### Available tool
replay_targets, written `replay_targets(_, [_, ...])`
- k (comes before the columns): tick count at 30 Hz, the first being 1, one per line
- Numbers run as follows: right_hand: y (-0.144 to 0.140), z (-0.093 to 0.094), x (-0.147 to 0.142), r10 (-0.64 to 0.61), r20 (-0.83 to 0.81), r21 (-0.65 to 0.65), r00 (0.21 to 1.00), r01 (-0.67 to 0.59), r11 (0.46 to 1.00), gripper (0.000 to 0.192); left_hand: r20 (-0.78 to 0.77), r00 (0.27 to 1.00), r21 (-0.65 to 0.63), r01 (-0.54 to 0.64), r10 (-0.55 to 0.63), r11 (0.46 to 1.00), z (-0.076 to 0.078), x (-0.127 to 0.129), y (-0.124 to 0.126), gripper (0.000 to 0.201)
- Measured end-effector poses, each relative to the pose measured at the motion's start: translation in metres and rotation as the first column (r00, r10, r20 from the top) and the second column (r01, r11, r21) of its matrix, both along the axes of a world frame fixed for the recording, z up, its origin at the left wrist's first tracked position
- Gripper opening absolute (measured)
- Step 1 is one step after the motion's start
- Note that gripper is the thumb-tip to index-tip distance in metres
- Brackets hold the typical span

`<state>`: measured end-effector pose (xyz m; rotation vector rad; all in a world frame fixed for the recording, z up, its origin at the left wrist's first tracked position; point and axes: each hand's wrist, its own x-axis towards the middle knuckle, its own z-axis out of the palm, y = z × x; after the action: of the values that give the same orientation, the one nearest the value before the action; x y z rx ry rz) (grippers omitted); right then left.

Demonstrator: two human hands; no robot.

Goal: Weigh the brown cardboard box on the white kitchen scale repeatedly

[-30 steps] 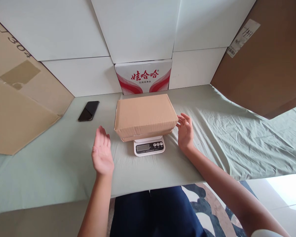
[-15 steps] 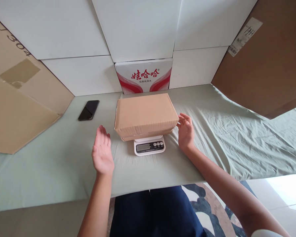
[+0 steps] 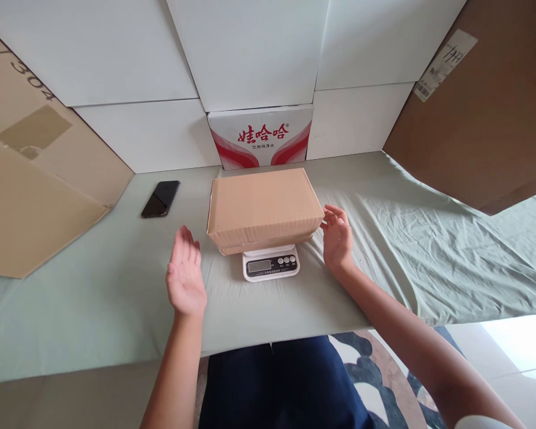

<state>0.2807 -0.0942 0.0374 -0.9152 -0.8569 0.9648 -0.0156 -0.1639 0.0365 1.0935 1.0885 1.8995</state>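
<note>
The left hand (image 3: 186, 280) hangs flat and spread, palm turned inward, holding nothing, clear of the cardboard box (image 3: 263, 207) that lies toward its 1 o'clock. The right hand (image 3: 337, 239) is loosely curled and empty, fingertips just beside the box's right end at its 10 o'clock; it is the nearer hand. The box sits between them on a white kitchen scale (image 3: 270, 265), long axis running 9 to 3 o'clock. The scale's display is too small to read. At 12 o'clock behind stands a carton (image 3: 259, 138) printed with red Chinese characters. A phone (image 3: 161, 199) lies at 10 o'clock; cardboard (image 3: 31, 179) beyond it bears "304".
</note>
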Motion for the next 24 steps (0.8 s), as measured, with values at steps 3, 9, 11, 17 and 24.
replay_targets(3, [0.0007,-0.0011,0.001,0.011,0.026,0.008,1.0,-0.012,1.0,0.042,-0.002,1.0,-0.005,-0.002,0.002,1.0,0.0004,0.0002,0.0,0.064])
replay_targets(9, [0.0017,-0.0025,0.0021,0.027,0.033,0.007,0.999,-0.027,1.0,0.041,0.0,1.0,-0.007,0.007,-0.007,1.0,0.0014,0.0007,-0.0003,0.064])
replay_targets(11, [0.0017,-0.0024,0.002,0.029,0.021,0.009,0.999,-0.03,1.0,0.041,0.011,1.0,0.0,0.007,-0.007,1.0,0.0018,0.001,-0.0004,0.062])
replay_targets(17, [0.0014,-0.0015,0.0014,0.036,0.018,0.011,0.999,-0.036,0.999,0.04,-0.005,1.0,-0.016,0.005,-0.005,1.0,0.0032,0.0019,-0.0006,0.065])
replay_targets(24, [-0.0005,0.0049,-0.0003,0.043,-0.053,0.016,0.998,-0.042,0.999,0.036,0.0,1.0,-0.002,0.016,-0.016,1.0,0.0016,0.0012,-0.0008,0.065])
